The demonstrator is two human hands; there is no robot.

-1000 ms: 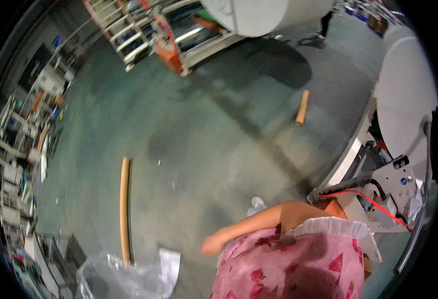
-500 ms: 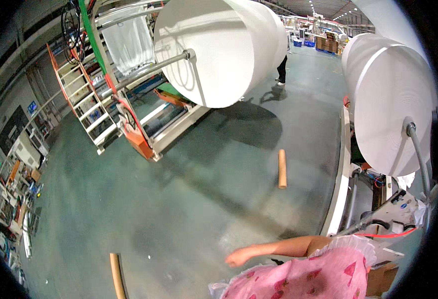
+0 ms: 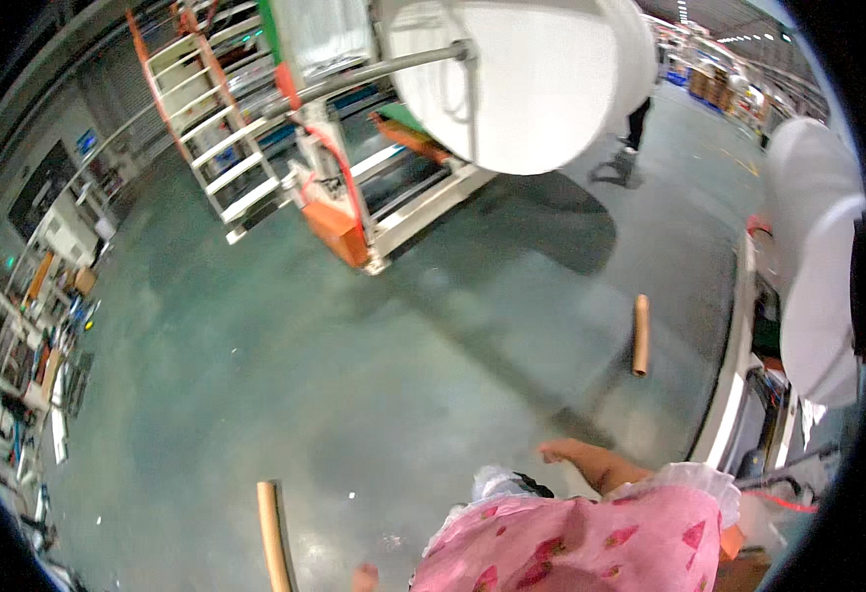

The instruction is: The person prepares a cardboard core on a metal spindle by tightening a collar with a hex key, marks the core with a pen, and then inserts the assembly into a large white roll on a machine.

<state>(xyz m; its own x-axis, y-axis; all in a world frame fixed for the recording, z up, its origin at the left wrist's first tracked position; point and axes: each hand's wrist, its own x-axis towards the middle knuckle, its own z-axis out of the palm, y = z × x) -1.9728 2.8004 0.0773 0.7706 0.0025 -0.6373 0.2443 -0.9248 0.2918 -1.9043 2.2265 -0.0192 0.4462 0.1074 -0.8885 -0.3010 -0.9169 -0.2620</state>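
Note:
My right hand (image 3: 559,451) hangs over the green floor in front of the pink, red-patterned garment (image 3: 581,538) on my body. It is small and blurred, so its fingers cannot be made out. Only a bit of my left hand (image 3: 366,577) shows at the lower edge, fingers hidden. A brown cardboard tube (image 3: 273,533) lies on the floor to the left of that hand, apart from it. Farther off to the right lies another cardboard tube (image 3: 641,335), beyond my right hand and not touched.
A huge white roll (image 3: 512,89) hangs on a shaft in a machine frame (image 3: 339,232), beside a white-runged ladder (image 3: 221,158). More white rolls (image 3: 818,276) stand at the right. A person (image 3: 637,126) stands behind the big roll. Equipment (image 3: 34,365) lines the left.
The view has swung left, so machines and tubes sit farther right. My right arm has drawn back from its sideways reach across my front. Part of my left hand has come into view.

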